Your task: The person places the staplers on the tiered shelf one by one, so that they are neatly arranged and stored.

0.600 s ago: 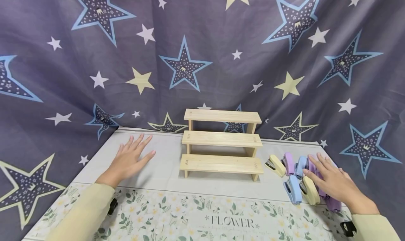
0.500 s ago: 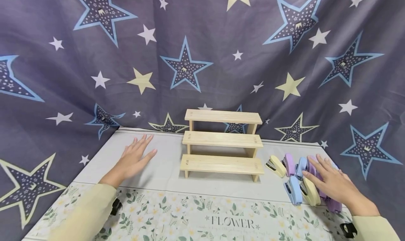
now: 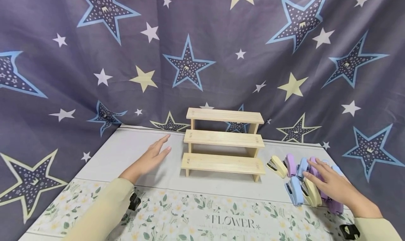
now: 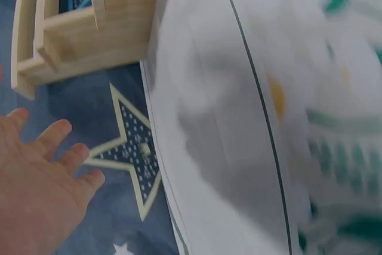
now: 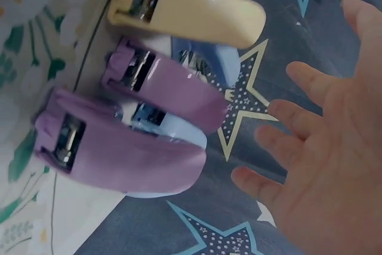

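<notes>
A three-step wooden stand [image 3: 224, 138] rests on the table, and its end also shows in the left wrist view. My left hand [image 3: 148, 160] hovers just left of the stand, fingers extended and holding nothing. At the right lies a cluster of staplers: a cream stapler [image 3: 278, 166] and a purple stapler [image 3: 290, 164] behind, a blue stapler [image 3: 295, 190] and another cream stapler [image 3: 312, 193] nearer. Over the cluster's right side is my right hand [image 3: 336, 186], fingers spread, partly hiding several staplers. In the right wrist view, a purple stapler [image 5: 131, 153] lies apart from those fingers.
A white cloth [image 3: 104, 163] covers the table, with a floral strip [image 3: 177, 216] along its front reading "FLOWER". A dark star-patterned curtain [image 3: 221, 79] hangs right behind the stand and down both sides. Each wrist wears a black strap [image 3: 134, 201].
My left hand has moved right, closer to the wooden stand, and turned more side-on. My right hand stays over the staplers. The head view has shifted slightly.
</notes>
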